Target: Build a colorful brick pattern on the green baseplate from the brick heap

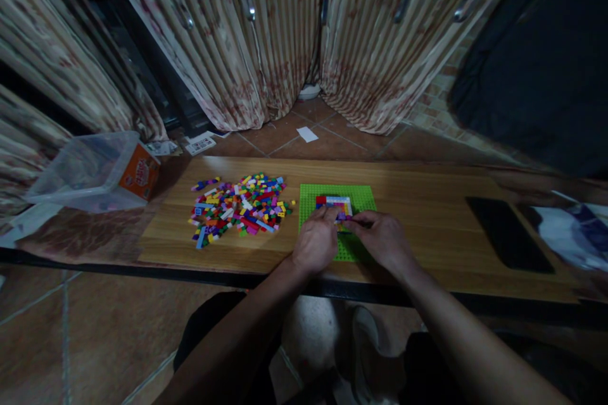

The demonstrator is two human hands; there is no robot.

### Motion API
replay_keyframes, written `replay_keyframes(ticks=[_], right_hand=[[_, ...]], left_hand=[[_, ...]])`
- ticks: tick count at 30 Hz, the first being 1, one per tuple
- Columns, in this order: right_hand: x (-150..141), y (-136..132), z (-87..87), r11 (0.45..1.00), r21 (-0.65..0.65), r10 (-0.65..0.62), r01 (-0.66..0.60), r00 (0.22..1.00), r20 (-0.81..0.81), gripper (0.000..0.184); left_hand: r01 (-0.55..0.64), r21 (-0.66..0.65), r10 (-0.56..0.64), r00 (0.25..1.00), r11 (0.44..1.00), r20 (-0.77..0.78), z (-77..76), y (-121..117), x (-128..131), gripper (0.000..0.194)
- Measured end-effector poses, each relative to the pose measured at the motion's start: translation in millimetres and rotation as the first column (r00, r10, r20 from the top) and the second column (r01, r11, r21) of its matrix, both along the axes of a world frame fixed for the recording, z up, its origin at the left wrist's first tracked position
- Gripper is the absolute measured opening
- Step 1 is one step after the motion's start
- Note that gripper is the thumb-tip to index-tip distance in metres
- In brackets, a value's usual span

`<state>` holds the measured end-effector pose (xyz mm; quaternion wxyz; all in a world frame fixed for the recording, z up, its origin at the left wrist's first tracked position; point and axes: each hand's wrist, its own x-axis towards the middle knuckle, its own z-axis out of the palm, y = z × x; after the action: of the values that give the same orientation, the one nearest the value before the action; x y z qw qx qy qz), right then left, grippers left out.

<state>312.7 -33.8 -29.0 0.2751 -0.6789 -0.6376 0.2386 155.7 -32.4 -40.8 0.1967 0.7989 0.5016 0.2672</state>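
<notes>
A bright green studded baseplate (pixel 363 193) lies on the wooden board, with a small layered build of toy bricks (pixel 339 200) on it. White, red, blue, yellow and purple bricks show in the build; its near left part is covered by my fingers. My left hand (pixel 317 239) rests over the build's left side, fingers stretched out onto the bricks, thumb hidden. At the build's near right corner, my right hand (pixel 384 239) has thumb and index finger pressed together. What sits between those fingertips is too small to make out; purple bricks are right beside them.
Loose toy bricks (pixel 242 205) lie in a wide heap left of the baseplate. The wooden board (pixel 427 215) carries a black phone-like slab (pixel 508 234) at right. A clear plastic bin (pixel 90 171) with an orange label stands at far left. Striped curtains (pixel 285 44) hang behind.
</notes>
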Motion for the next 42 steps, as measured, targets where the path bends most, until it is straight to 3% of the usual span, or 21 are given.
replay_keyframes(ticks=[10,20,38,42], right_hand=[[-3,-2,-1.2,0.997,0.064,0.031,-0.036,0.997,0.077,0.018],[-2,-3,-13.0,0.986,0.137,0.070,-0.091,0.986,0.151,0.021],[6,-4,-3.4,0.989,0.047,0.129,-0.142,0.968,0.216,0.028],[9,-2,-1.1,0.993,0.051,0.093,-0.105,0.977,0.189,0.027]], left_hand=[[0.154,0.055,-0.140,0.970,0.987,-0.197,1.1,-1,-3,0.040],[0.089,0.004,-0.082,0.943,0.996,-0.323,12.4,-8,7,0.035],[0.089,0.011,-0.085,0.980,0.996,-0.181,11.5,-7,5,0.036],[0.013,0.034,-0.008,0.992,0.999,-0.126,19.5,2,-22,0.036]])
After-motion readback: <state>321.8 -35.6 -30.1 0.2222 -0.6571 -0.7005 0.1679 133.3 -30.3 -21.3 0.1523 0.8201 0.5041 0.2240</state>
